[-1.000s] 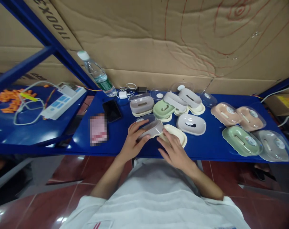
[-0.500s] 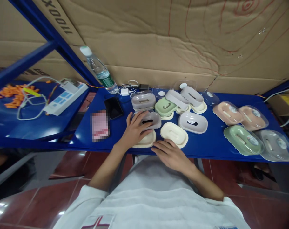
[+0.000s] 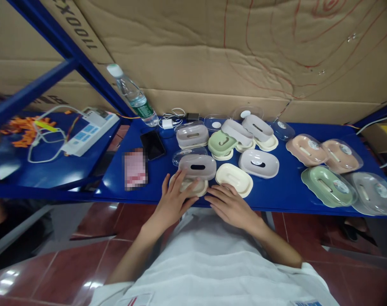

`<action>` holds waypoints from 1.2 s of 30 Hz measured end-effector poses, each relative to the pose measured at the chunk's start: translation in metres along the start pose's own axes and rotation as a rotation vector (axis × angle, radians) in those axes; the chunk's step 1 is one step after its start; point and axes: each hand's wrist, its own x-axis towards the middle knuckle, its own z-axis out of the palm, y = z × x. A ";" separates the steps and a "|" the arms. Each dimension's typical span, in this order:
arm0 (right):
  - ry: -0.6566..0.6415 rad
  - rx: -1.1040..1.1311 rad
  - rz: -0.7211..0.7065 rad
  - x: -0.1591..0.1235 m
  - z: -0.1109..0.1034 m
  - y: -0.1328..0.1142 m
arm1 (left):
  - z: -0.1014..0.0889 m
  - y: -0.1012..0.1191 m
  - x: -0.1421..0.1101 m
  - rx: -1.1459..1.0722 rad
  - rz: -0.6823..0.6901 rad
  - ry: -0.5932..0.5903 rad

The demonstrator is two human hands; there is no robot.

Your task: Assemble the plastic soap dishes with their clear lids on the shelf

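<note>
My left hand (image 3: 175, 196) lies with fingers spread over a cream oval tray (image 3: 198, 188) near the table's front edge, partly covering it. Just behind its fingertips rests a grey soap box body (image 3: 197, 167) with a dark slot. My right hand (image 3: 231, 205) is stretched out at the near rim of a second cream oval tray (image 3: 234, 177), fingers extended and gripping nothing. Behind that tray sits another grey soap box body (image 3: 259, 164). A green scalloped box body (image 3: 221, 144) leans over a cream tray farther back.
Several lidded boxes, among them a green one (image 3: 329, 186), stand at the right. A black phone (image 3: 152, 144), a pixelated pink item (image 3: 135, 169) and a water bottle (image 3: 138, 100) are at the left. Cardboard (image 3: 193, 55) lines the back; a power strip (image 3: 89, 134) lies far left.
My left hand has drawn back toward me from the grey box body onto the cream tray. My right hand has shifted only slightly at its tray.
</note>
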 end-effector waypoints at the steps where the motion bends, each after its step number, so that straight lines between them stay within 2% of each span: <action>1: -0.004 0.005 0.001 0.000 0.000 0.000 | 0.002 -0.001 -0.006 0.005 -0.005 -0.008; 6: -0.021 -0.031 0.008 0.002 -0.002 0.000 | -0.001 -0.007 -0.024 -0.043 0.001 -0.034; 11: -0.077 -0.100 0.070 0.006 -0.001 -0.002 | -0.010 -0.008 -0.022 -0.131 0.070 -0.050; 21: -0.151 -0.125 0.115 0.010 0.001 -0.001 | -0.008 0.006 -0.022 -0.210 0.177 0.082; 25: -0.122 -0.104 0.122 0.009 0.001 -0.001 | -0.001 0.007 -0.018 -0.150 0.160 0.113; 31: -0.080 -0.089 0.106 0.006 0.003 0.000 | 0.012 -0.003 -0.005 0.015 0.097 0.190; 36: 0.070 0.114 -0.072 0.000 -0.001 0.001 | 0.012 -0.005 0.003 0.068 0.044 0.212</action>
